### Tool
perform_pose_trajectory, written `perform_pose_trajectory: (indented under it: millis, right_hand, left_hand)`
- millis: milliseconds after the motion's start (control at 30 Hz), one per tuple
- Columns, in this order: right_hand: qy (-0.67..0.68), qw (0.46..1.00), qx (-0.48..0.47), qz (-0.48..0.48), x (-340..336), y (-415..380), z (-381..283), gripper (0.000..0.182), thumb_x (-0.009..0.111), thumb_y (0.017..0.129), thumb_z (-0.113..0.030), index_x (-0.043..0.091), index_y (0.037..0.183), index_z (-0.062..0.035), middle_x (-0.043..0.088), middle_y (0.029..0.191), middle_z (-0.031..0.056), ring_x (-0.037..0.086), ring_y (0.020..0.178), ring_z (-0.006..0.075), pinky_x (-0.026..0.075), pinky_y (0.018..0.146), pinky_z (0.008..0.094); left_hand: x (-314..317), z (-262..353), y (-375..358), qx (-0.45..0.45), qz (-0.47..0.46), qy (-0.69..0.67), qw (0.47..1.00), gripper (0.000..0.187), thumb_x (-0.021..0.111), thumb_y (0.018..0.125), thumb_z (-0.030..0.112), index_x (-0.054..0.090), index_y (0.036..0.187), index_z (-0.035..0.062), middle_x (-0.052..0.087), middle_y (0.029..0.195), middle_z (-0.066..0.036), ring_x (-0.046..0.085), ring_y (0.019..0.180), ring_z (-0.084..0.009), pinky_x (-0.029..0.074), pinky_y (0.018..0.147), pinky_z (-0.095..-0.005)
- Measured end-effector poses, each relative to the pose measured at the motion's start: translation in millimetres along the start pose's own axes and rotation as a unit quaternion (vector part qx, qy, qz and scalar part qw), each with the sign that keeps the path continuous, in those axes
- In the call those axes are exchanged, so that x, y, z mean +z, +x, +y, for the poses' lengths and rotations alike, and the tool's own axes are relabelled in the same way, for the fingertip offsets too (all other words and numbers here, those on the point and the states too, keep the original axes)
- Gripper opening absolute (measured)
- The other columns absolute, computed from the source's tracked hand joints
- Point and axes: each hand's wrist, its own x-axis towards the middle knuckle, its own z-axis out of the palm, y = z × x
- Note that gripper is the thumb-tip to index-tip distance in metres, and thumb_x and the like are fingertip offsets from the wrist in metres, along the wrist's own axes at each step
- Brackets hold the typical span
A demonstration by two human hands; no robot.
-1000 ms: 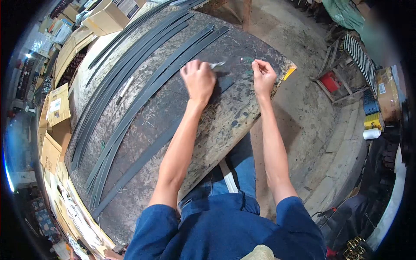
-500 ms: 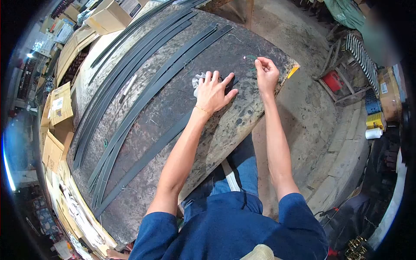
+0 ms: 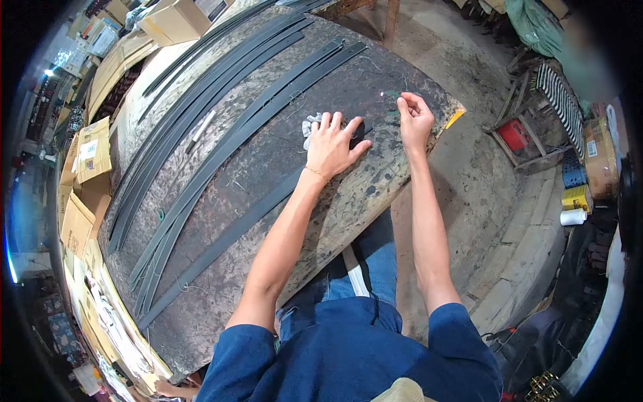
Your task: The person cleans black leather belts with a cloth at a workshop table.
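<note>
My left hand (image 3: 331,149) lies with fingers spread over the upper end of a dark strap-like strip (image 3: 231,238) on the worktable (image 3: 248,181). Crumpled grey material (image 3: 307,128) shows beside its fingertips, partly covered. A small dark piece sticks out by the index finger. To the right, near the table's corner, my right hand (image 3: 416,124) is closed in a pinch; whatever is between the fingertips is too small to tell. Close to those fingertips, small green bits (image 3: 391,94) lie on the tabletop.
More long dark strips (image 3: 157,130) run along the table, with a white marker-like stick (image 3: 203,126) among them. Opened cardboard boxes (image 3: 92,151) stand along the left edge. A wooden stool (image 3: 529,127) stands right on the floor. Another person's hand (image 3: 164,387) shows at the bottom left.
The view has shifted slightly. Both hands keep nearly the same pose, the left spread on the strip and the right pinched near the corner.
</note>
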Motion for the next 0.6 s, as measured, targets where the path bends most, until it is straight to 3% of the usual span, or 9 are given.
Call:
perform_pose_trajectory:
  millis: [100,200,333,400,600]
  right_hand:
    - [0.003,1.000,0.003,-0.013,-1,1,2,0.019,0.067,0.088,-0.005,0.066,0.106,0.0023,0.064,0.087,0.0009,0.058,0.075,0.0052,0.047,0.067,0.0190]
    - [-0.013,0.999,0.014,-0.031,-5,2,12,0.018,0.068,0.088,-0.006,0.067,0.104,0.0025,0.064,0.082,-0.0005,0.057,0.072,0.0044,0.046,0.064,0.0184]
    - [0.015,0.995,0.051,-0.080,-1,-4,-2,0.012,0.069,0.085,-0.003,0.069,0.096,0.0019,0.063,0.077,-0.0029,0.052,0.064,0.0024,0.042,0.057,0.0189]
    - [-0.036,0.992,0.002,-0.123,-3,-2,1,0.010,0.069,0.085,-0.004,0.069,0.093,0.0016,0.062,0.073,-0.0037,0.051,0.061,0.0019,0.040,0.054,0.0186]
    - [-0.108,0.978,-0.017,-0.175,-3,-3,4,0.010,0.069,0.083,-0.007,0.070,0.088,0.0011,0.061,0.066,-0.0030,0.051,0.060,0.0020,0.040,0.053,0.0207]
  left_hand:
    - [-6,-7,-6,-0.029,0.064,-0.108,0.992,0.046,0.064,0.086,0.039,0.057,0.117,0.0061,0.051,0.099,-0.016,0.050,0.093,-0.0321,0.041,0.081,-0.0405]
    - [-39,-8,-45,-0.050,0.009,-0.049,0.998,0.038,0.066,0.086,0.030,0.056,0.109,0.0024,0.051,0.097,-0.017,0.051,0.090,-0.0341,0.042,0.080,-0.0411]
    - [-67,3,-110,-0.114,-0.061,-0.032,0.991,0.027,0.066,0.085,0.024,0.056,0.098,0.0030,0.050,0.090,-0.015,0.051,0.089,-0.0338,0.042,0.076,-0.0419]
    - [-64,10,-132,-0.130,-0.011,-0.051,0.990,0.022,0.066,0.084,0.021,0.057,0.092,0.0030,0.050,0.087,-0.014,0.051,0.086,-0.0328,0.042,0.075,-0.0414]
    - [-58,13,-128,-0.163,0.006,-0.025,0.986,0.019,0.065,0.084,0.021,0.058,0.088,0.0040,0.049,0.085,-0.013,0.050,0.084,-0.0318,0.042,0.072,-0.0413]
